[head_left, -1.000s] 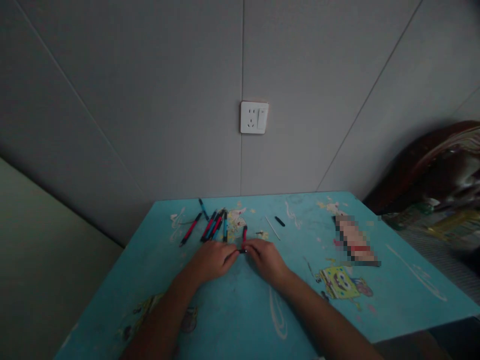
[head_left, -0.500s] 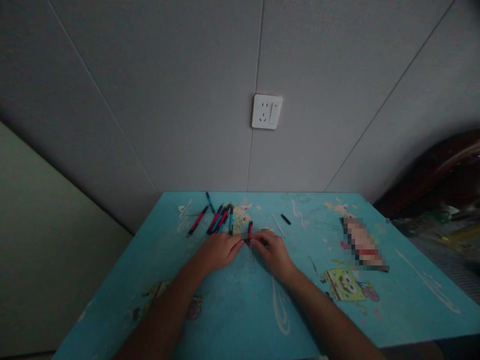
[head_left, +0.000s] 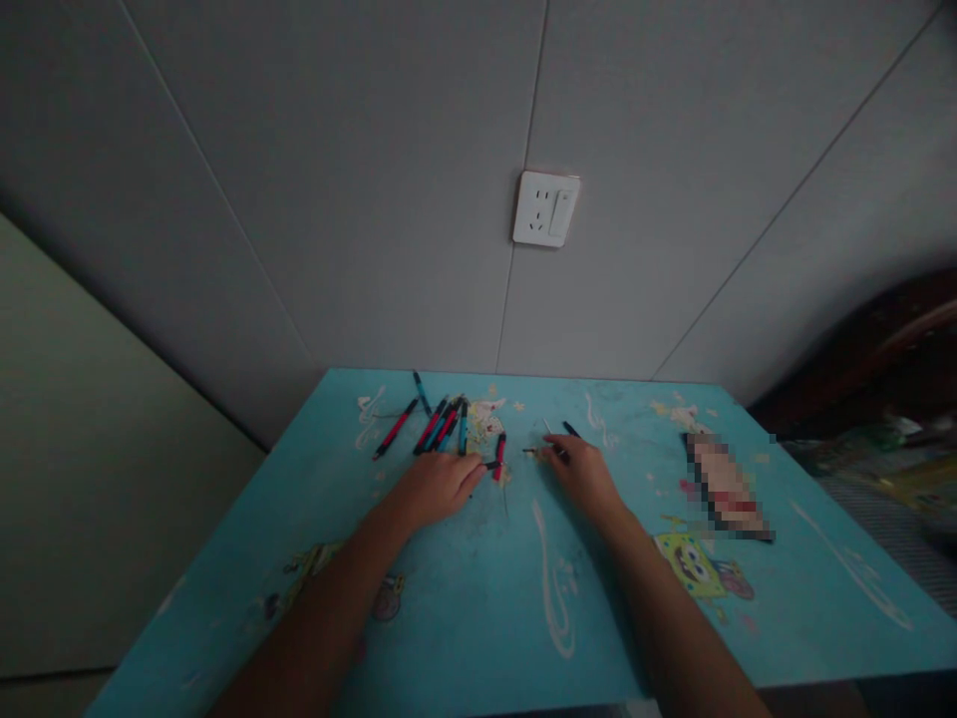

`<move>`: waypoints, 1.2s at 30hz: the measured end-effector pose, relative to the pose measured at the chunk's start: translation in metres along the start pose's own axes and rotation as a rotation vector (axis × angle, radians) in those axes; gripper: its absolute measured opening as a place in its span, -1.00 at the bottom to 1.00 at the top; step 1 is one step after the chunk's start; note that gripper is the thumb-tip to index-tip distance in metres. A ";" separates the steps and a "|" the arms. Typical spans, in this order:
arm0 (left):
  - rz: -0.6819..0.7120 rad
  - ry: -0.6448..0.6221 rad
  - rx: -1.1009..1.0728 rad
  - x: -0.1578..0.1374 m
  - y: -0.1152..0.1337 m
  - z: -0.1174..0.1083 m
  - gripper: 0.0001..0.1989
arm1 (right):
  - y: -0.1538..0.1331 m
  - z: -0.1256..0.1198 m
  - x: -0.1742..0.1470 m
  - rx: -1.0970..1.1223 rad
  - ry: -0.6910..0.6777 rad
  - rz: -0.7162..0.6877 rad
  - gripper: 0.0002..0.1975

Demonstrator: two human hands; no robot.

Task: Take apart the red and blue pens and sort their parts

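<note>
My left hand [head_left: 440,489] is closed around a dark pen part [head_left: 491,465], whose end pokes out past the fingertips. Just beyond that end, a short red and black pen barrel [head_left: 500,451] lies on the table. Farther right, my right hand [head_left: 581,477] pinches a small dark pen piece [head_left: 529,451] that points left. Beside its fingers are a thin white refill [head_left: 546,426] and a black pen part [head_left: 571,429], both partly hidden by the hand. Several red and blue pens with black ends [head_left: 441,424] lie in a loose pile beyond my left hand.
The blue cartoon-printed tabletop [head_left: 478,618] meets a grey wall with a white socket plate [head_left: 546,208]. A pixelated flat item [head_left: 729,489] lies on the right side. Past the right edge are a dark red curved object [head_left: 882,349] and blurred wrapping.
My hands have moved apart: the right one has shifted right, over the white refill and black part. The red barrel now shows between them. The view has tilted slightly.
</note>
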State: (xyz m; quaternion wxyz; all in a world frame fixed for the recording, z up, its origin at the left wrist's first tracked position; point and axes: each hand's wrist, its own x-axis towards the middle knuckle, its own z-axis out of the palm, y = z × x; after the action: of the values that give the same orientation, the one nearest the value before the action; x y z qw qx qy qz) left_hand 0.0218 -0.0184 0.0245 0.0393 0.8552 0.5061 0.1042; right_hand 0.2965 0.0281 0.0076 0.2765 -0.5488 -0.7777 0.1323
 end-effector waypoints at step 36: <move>0.087 -0.041 -0.043 0.001 -0.005 0.011 -0.59 | 0.094 -0.046 0.009 -0.336 0.310 0.565 -0.64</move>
State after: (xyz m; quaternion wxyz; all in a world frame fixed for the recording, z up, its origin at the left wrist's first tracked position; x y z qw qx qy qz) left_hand 0.0210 -0.0145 0.0132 0.0632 0.8772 0.4654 0.0992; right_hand 0.3943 0.0659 -0.0003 0.2495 -0.7935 -0.5550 -0.0110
